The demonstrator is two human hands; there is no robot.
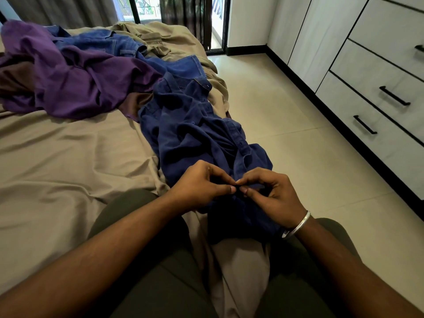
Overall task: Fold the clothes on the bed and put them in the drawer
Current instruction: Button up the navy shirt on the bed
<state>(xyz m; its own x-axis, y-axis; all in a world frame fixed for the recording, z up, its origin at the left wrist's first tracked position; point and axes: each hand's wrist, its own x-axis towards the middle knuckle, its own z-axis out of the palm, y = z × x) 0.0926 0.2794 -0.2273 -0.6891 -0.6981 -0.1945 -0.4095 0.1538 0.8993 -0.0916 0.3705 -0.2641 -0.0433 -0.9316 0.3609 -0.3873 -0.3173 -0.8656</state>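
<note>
Navy shirt (195,134) hem, left hand (199,187), right hand (273,191) pinching, fingertips touching

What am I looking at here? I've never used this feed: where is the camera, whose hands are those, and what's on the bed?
One picture, from a camera worn on a person's head, looking down. No robot: the left hand and right hand are bare, both pinching the front edge of a dark blue shirt, seemingly at a button. The shirt lies on the bed. Further back lie a purple garment and jeans, unfolded. The drawers at right are closed.
</note>
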